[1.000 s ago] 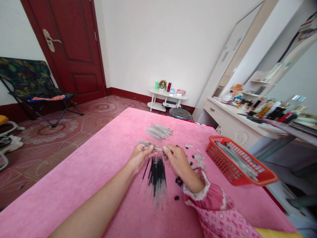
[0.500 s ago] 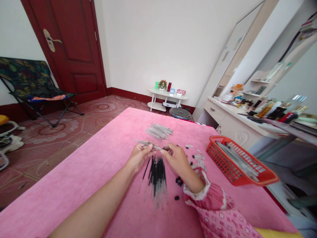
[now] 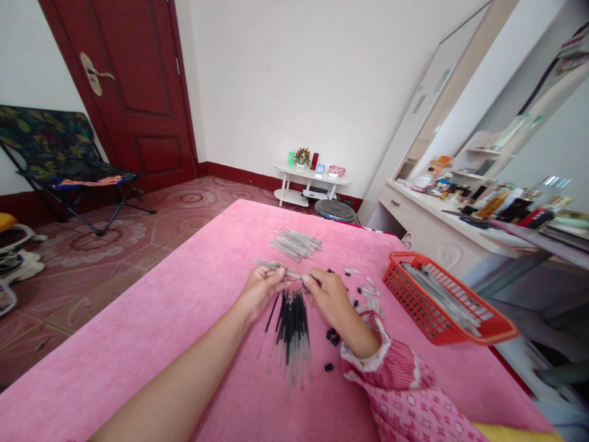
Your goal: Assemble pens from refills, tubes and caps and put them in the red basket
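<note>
Slim grey pen barrel point(image 3: 265, 264) held up aslant above the pink cloth point(image 3: 184, 294), between the two hands. Left hand point(image 3: 260, 291): thumb and fingers clamped around its middle. Right hand point(image 3: 330, 296): thumb and forefinger closed on its right-hand end; whether they pinch a small part as well is hidden. Likeliest trouble: a crooked push there, bending or jamming the end, or a slip if the left pinch loosens, since the barrel looks smooth. Just below lie black-inked refills point(image 3: 292, 325), dark ends toward the hands; a dropped wrist could fan them out of order. Beyond the hands, a stack of pale barrels point(image 3: 295, 244), loose enough to roll if bumped. Right side: black plugs point(image 3: 332, 335) and clear caps point(image 3: 369, 298) beside the frilled sleeve point(image 3: 400, 368), which could drag them. Farther out, the red basket point(image 3: 411, 316) sits near the edge; an elbow might tip it.
</note>
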Demonstrator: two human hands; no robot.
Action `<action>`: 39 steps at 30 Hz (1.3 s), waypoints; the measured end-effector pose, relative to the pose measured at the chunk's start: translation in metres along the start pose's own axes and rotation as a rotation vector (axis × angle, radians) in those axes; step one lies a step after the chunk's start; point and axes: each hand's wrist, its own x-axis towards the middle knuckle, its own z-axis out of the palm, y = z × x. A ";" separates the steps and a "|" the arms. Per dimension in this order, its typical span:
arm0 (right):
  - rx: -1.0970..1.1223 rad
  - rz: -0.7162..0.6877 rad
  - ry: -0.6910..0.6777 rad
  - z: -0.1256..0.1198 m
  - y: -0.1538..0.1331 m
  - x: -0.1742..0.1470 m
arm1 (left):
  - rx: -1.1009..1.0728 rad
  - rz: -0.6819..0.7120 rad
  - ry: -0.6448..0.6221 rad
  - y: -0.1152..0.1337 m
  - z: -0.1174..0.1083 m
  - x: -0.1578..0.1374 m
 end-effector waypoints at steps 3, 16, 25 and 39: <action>0.007 -0.004 0.011 0.000 0.000 0.000 | 0.004 0.001 0.012 0.000 0.000 0.000; 0.017 -0.010 0.012 0.001 0.003 0.001 | 0.009 0.003 0.030 -0.001 -0.002 0.002; 0.043 0.014 0.016 0.005 0.010 0.002 | 0.058 0.020 0.034 -0.003 -0.003 0.002; 0.006 -0.007 -0.001 0.004 0.006 0.001 | 0.069 0.022 0.032 -0.003 -0.004 0.003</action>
